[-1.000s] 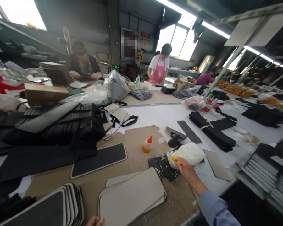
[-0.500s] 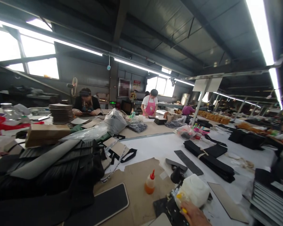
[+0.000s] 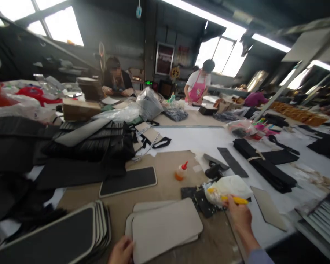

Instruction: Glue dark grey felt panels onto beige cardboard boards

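My right hand (image 3: 239, 213) is closed round a yellow-handled brush (image 3: 240, 200), whose far end is hidden at the mouth of a white plastic jug (image 3: 233, 185) lying on its side. Dark scraps with white flecks (image 3: 205, 203) lie beneath the jug's mouth. At the bottom edge, my left hand (image 3: 122, 251) grips the left edge of the top board in a small stack of beige boards with rounded corners (image 3: 166, 227). A squeeze bottle with a red tip and orange liquid (image 3: 180, 172) stands beyond the stack.
Black panels with pale rims (image 3: 57, 234) are stacked at the lower left; another (image 3: 130, 181) lies behind them. A heap of black pieces (image 3: 99, 143) fills the left side. Tied black strips (image 3: 264, 165) lie to the right. Two people sit or stand across the table.
The view has tilted down and turned left, bringing the beige boards and my left hand into sight. My right hand stays by the jug, and the yellow handle now shows more fully.
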